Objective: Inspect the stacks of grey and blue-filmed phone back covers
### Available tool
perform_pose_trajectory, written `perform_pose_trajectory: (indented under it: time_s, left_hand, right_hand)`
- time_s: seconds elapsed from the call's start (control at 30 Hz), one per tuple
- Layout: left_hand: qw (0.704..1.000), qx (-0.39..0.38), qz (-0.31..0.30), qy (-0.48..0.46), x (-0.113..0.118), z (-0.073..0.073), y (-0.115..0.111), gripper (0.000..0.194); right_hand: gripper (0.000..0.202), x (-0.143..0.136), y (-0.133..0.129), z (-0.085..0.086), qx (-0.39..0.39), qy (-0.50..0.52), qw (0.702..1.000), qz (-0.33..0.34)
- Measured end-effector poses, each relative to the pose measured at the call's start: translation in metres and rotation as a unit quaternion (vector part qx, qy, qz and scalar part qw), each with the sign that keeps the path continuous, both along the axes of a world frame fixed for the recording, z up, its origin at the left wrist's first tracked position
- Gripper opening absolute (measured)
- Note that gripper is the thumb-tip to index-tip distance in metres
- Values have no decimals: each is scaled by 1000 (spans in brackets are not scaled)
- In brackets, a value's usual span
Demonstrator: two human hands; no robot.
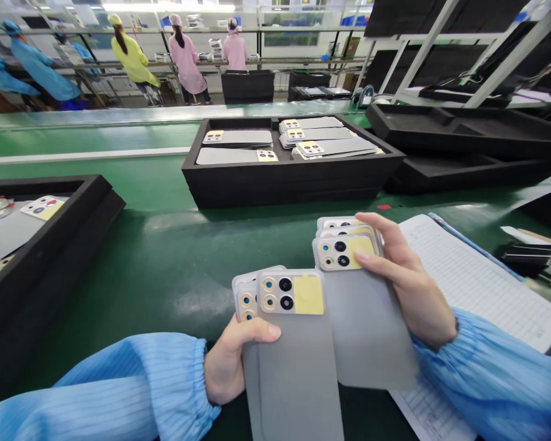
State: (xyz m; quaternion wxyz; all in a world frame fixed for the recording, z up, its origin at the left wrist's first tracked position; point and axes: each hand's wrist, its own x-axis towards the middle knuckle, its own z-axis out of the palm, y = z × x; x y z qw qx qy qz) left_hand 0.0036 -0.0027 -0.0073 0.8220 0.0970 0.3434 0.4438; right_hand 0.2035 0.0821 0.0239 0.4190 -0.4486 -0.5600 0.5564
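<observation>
Spanning the space before you, the green counter carries a black tray of similar grey panels beyond your hands and another tray at your left. Above the counter, between your blue sleeves, are the panels you hold: a left stack, slightly fanned, and a right stack, stepped at the top. Your left hand clasps its stack by the side edge, thumb across the front; your right hand pinches its own near the upper right corner, thumb on a yellow patch. The panels look thin, light, stiff and smooth, probably apt to slide and scratch; grip by the long edges, clear of the small black lenses.
</observation>
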Motion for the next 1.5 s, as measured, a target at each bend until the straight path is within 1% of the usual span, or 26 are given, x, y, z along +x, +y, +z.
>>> perform_pose_trajectory:
  time_s: [0.07,0.13,0.23,0.37,0.43,0.57,0.67,0.73,0.9,1.03,1.1,1.17,1.27,1.33,1.4,1.5]
  left_hand:
    - [1000,18,-7,8,2,1,0,34]
    - [999,33,-12,17,3,2,-1,33]
    - [998,50,-13,27,6,5,-1,36]
    - [995,89,-24,31,7,8,-1,48]
    - [993,104,-34,36,7,9,-1,51]
    - [992,110,-46,50,7,11,0,55]
    - [991,113,-50,53,7,12,0,55]
    - [990,118,-52,56,7,12,0,55]
    - [988,131,-50,58,7,10,0,53]
    - [986,134,-73,64,7,8,-1,52]
    - [979,160,-82,93,7,7,-1,54]
    - [965,205,-91,140,7,6,-2,58]
    - [944,250,-106,189,8,6,-3,64]
    - [943,252,-114,187,9,7,-3,63]
    - [948,240,-124,168,9,8,-3,61]
    - [955,228,-137,131,9,10,-1,57]
  right_hand:
    - [27,-1,-1,-4,42,-41,998,22]
    - [16,-2,-3,-7,67,-75,993,64]
    - [17,-5,-9,-7,71,-105,985,118]
    - [19,-10,-16,-3,66,-129,976,164]
    - [22,-12,-18,-3,71,-125,976,166]
    - [24,-13,-21,-8,93,-67,980,160]
    - [16,-12,-22,-12,95,-97,981,138]
    - [14,-13,-23,-12,93,-128,979,128]
    - [16,-16,-24,-7,77,-125,977,157]
    - [16,-19,-26,-6,54,-113,979,160]
    - [22,-21,-27,-8,38,-106,981,159]
    - [28,-23,-28,-10,8,-98,982,159]
    - [30,-25,-32,-12,-15,-105,981,165]
    - [28,-25,-34,-12,9,-121,978,169]
    - [30,-25,-36,-11,38,-129,977,166]
    - [32,-25,-36,-9,45,-111,979,166]
